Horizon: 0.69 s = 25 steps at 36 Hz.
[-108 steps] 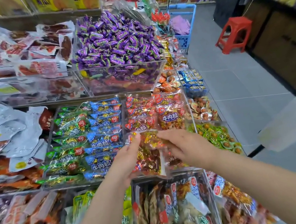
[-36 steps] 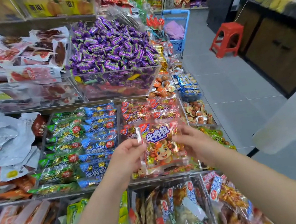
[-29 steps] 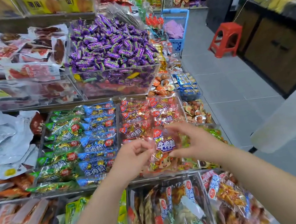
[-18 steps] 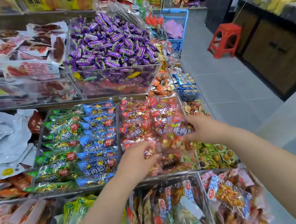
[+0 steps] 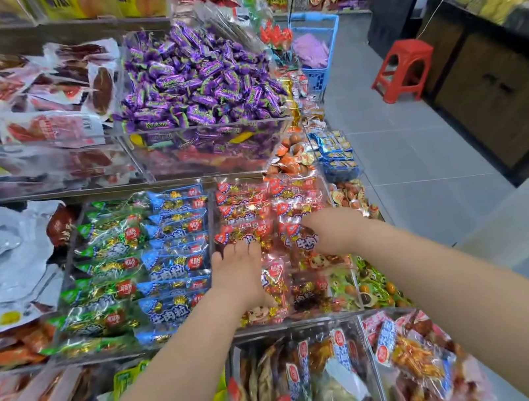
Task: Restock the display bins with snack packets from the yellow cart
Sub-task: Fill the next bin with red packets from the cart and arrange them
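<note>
Shop aisle (image 5: 422, 158), right of frame. At centre I see the left hand (image 5: 240, 273) and right hand (image 5: 330, 231) flat, fingers extended, pressing red packets (image 5: 247, 210) in the clear bin (image 5: 210, 215).

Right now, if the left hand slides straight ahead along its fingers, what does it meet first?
Probably the red snack packets stacked just ahead of the left hand, though depth is unclear.

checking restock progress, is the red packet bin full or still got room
Looks full: red packets cover the clear bin from back wall to front, overlapping in layers. How deep the pile goes cannot be told.
</note>
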### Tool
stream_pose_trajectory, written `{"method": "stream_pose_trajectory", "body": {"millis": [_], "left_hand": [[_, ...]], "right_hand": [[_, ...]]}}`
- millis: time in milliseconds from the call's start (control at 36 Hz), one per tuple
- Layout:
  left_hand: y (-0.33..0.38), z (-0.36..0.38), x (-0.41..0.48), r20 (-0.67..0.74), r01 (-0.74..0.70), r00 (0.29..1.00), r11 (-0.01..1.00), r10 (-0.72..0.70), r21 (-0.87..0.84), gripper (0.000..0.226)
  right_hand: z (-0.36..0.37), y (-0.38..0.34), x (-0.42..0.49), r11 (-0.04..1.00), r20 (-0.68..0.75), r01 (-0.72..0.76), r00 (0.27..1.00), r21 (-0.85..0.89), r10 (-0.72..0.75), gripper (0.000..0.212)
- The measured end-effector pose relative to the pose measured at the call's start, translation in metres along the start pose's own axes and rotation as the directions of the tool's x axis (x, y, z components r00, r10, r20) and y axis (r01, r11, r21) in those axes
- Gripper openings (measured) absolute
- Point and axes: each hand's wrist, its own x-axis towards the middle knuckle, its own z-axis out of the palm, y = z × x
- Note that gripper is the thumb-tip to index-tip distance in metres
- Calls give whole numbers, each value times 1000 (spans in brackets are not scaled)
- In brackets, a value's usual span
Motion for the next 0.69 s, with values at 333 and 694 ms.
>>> {"method": "stream_pose_trajectory", "body": {"millis": [333,694], "left_hand": [[-3,-15,-3,-27,-114,993,987,118,116,61],[-18,1,-27,-91,-39,995,995,47,96,84]], "right_hand": [[-15,5,0,1000,-80,-4,997,9,4,40],[4,-53,31,940,-198,237,961,244,-191,44]]}}
